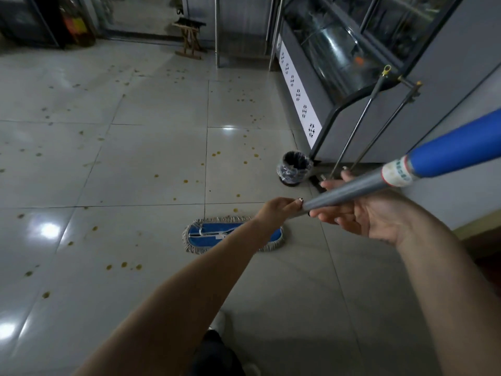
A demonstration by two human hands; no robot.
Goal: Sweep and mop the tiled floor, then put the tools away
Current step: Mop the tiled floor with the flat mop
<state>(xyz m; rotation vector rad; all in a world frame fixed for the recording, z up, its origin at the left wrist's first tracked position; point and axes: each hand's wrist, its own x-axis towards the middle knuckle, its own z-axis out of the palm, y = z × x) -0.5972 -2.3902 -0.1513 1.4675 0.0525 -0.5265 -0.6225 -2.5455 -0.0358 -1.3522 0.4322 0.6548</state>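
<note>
Here, head view, one camera looking down:
Mop count: one flat mop, its blue head [217, 234] with a pale fringe lying flat on the tiled floor [135, 164], just ahead of the feet.
Mop handle [352, 192]: one grey pole with a blue grip at the upper end, slanting up toward the right edge; lower end disappearing behind the left hand.
Left hand [276, 210]: reaching forward, fingers closing round the lower part of the pole, thumb pressing on top.
Right hand [360, 213]: lying palm up under the pole, fingers spread wide and loose, cradling rather than gripping; pole resting across the fingers.
Hands count: two, both bare, both touching the same pole, close together.
Floor spots: many small yellowish-brown marks scattering over several tiles, too many for counting.
Waste bin [294, 169]: one, small, lined with a dark bag, standing beside the foot of the glass cabinet [339, 50].
Thin rods [360, 123]: two, leaning against the cabinet side, near the bin.
Wooden stool [189, 36]: one, standing far back by the wall.
Shoes: two pale ones showing at the bottom edge, blurred.
</note>
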